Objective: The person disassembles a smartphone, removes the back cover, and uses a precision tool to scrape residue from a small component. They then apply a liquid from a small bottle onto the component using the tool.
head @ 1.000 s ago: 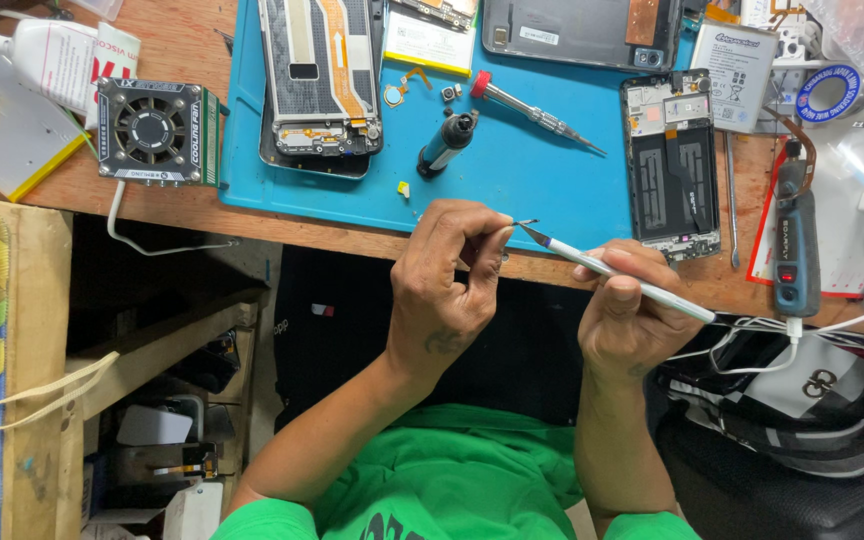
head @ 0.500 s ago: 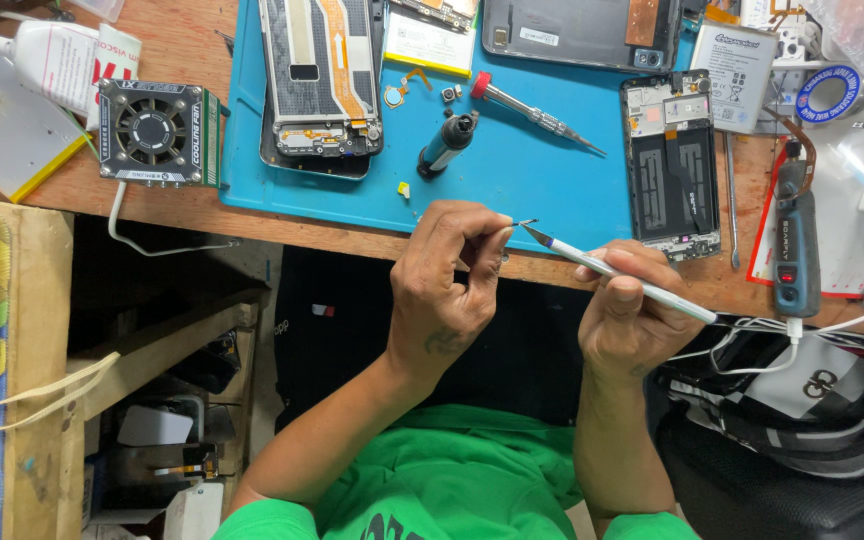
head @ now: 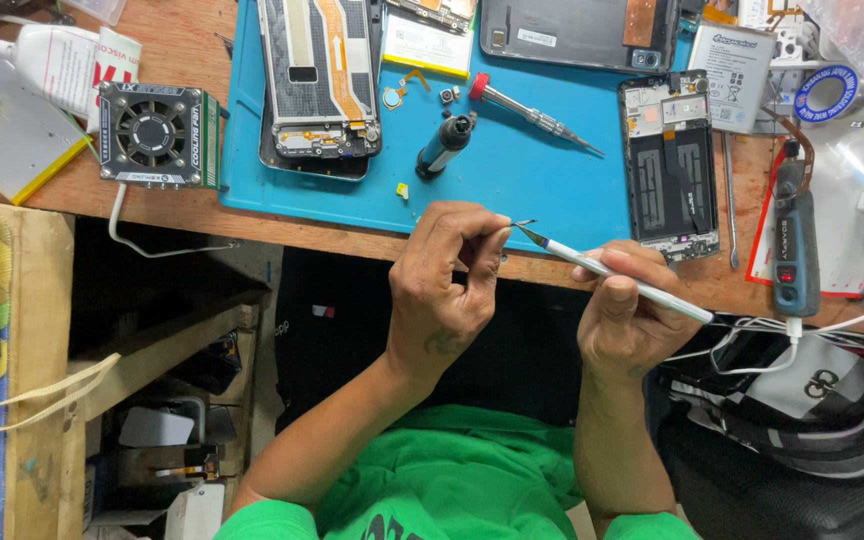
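Note:
My right hand (head: 627, 310) grips a slim white craft knife (head: 607, 270) and points its blade up and left. My left hand (head: 447, 285) pinches its thumb and fingertips together right at the blade tip, at the near edge of the blue work mat (head: 542, 185). Whatever sits between those fingertips is too small to make out. Both hands hover over the front edge of the wooden bench (head: 182, 205), above my green shirt.
On the mat lie an opened phone frame (head: 317, 80), a second opened phone (head: 672, 165), a red-handled screwdriver (head: 527, 110) and a black-and-blue tool (head: 445, 145). A small black fan (head: 157, 135) stands left. A blue-grey electric tool (head: 795, 245) lies right.

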